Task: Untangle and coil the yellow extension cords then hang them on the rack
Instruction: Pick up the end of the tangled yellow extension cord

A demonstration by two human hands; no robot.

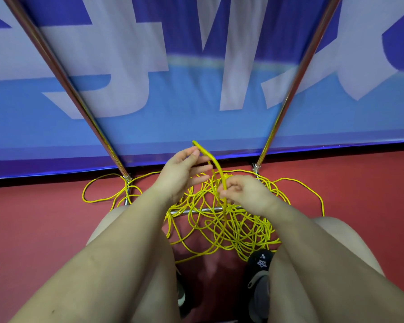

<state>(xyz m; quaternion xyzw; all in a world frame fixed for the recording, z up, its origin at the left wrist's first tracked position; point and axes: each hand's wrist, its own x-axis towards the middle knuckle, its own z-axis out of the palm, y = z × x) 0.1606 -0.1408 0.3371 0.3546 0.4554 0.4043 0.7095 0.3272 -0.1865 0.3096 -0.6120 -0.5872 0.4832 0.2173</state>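
A big tangle of yellow extension cord (222, 224) lies on the red floor between my knees and spreads around the foot of the metal rack (205, 210). A doubled length of the cord (210, 159) rises from the pile in an arch. My left hand (182, 173) pinches the top of that arch between thumb and fingertips, the other fingers spread. My right hand (243, 192) grips the same length lower down, fingers curled round it just above the pile.
Two chrome rack uprights (63, 73) (296, 73) slant up from the base toward the left and right. A blue and white banner (196, 89) hangs right behind them. My black shoe (259, 264) stands at the pile's near edge, between my knees.
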